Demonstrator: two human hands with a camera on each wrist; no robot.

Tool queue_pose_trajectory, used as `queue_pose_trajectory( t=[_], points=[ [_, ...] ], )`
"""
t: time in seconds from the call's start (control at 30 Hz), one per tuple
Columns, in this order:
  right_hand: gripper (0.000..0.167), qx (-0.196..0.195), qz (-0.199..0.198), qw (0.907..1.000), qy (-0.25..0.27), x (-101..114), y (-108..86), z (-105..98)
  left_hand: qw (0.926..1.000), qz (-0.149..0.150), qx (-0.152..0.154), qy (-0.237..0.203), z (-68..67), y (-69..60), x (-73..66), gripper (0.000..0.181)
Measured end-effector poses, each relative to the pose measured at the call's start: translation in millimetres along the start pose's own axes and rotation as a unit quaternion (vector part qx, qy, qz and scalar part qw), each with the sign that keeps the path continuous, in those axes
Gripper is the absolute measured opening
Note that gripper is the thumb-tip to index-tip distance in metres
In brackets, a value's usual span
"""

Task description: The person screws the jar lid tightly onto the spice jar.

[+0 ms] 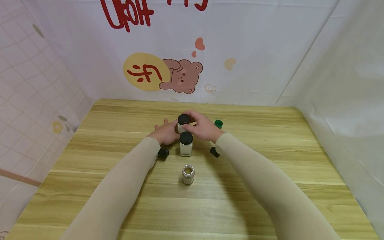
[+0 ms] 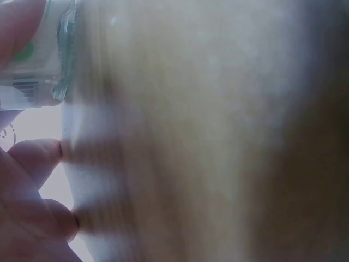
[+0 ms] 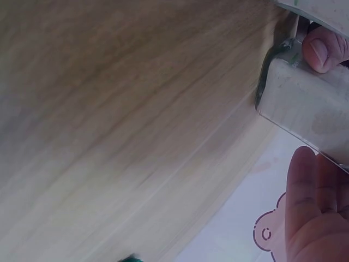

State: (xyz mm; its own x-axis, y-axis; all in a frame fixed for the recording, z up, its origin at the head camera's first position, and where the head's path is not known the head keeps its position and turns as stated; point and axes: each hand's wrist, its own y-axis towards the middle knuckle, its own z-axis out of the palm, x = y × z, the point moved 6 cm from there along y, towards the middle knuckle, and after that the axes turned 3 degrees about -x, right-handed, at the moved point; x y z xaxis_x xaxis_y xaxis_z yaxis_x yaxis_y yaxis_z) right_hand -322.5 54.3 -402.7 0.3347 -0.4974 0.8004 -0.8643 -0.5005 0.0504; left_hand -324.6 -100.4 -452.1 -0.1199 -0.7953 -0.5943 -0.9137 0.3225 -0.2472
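A square glass jar (image 1: 180, 128) with a black lid (image 1: 183, 119) and pale contents stands between my two hands. My left hand (image 1: 167, 132) grips its left side; in the left wrist view the fingers (image 2: 41, 155) below the jar (image 2: 38, 71) are spread. From the right, my right hand (image 1: 204, 127) holds the same jar near its lid, thumb in front and fingers behind. A second black-lidded jar (image 1: 186, 149) stands just nearer to me. In the right wrist view a thumb (image 3: 322, 52) lies against the glass between the two jars.
A small uncapped glass bottle (image 1: 188, 178) stands on the wooden table (image 1: 168, 213) closer to me. Beside my left wrist lies a black object (image 1: 163, 153), and another black piece (image 1: 214, 152) sits below my right wrist. A green cap (image 1: 218, 124) is behind the right wrist.
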Motion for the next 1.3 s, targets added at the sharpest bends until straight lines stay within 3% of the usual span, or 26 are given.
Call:
queue_pose_trajectory(
  t=[0.3, 0.57, 0.83, 1.1, 1.3],
  points=[
    [0.052, -0.008, 0.014, 0.9998, -0.008, -2.1, 0.2, 0.8, 1.0, 0.0, 0.002, -0.002, 0.0, -0.5, -0.4, 0.081],
    [0.048, -0.003, -0.004, 1.0, 0.007, 2.4, -1.2, -0.7, 1.0, 0.002, 0.004, 0.005, -0.4, -0.5, -0.1, 0.082],
    [0.05, -0.013, 0.023, 0.9997, 0.0, -2.8, -1.4, 0.0, 1.0, 0.002, 0.003, 0.003, -0.3, -0.4, -0.1, 0.083],
    [0.047, -0.007, -0.005, 0.9999, 0.007, 1.1, -0.2, -0.3, 0.9999, -0.008, 0.008, 0.003, 0.4, -0.2, 1.1, 0.087],
    [0.05, -0.007, 0.015, 0.9999, 0.002, -2.5, -0.1, 0.2, 1.0, -0.006, 0.007, 0.0, 0.2, 0.5, 0.5, 0.086]
  ],
)
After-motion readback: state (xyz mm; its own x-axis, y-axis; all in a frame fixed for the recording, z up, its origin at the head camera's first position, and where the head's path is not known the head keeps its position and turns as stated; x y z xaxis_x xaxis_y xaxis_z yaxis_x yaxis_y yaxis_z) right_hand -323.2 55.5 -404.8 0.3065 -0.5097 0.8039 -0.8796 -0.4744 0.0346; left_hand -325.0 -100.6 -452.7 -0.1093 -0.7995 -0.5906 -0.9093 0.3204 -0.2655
